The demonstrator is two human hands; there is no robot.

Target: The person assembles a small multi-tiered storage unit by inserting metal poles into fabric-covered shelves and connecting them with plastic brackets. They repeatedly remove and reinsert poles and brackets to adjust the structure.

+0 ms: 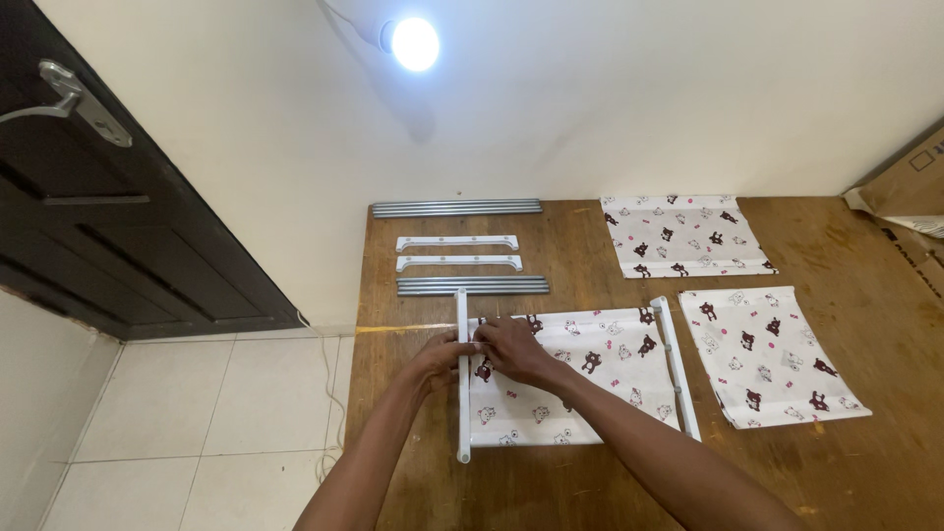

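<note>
we see our left hand (440, 356) and right hand (508, 346) both pinched shut on the white side rail (462, 413), whose long axis runs straight away from us along the printed fabric shelf's (580, 379) left edge.

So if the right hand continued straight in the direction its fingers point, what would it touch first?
The right hand points left, so it would probably meet the white side rail and the left hand there almost immediately.

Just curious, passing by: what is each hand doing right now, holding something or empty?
Left hand: fingers closed on the white side bar.
Right hand: pressed on the patterned fabric panel beside that bar; grip cannot be told.
</note>
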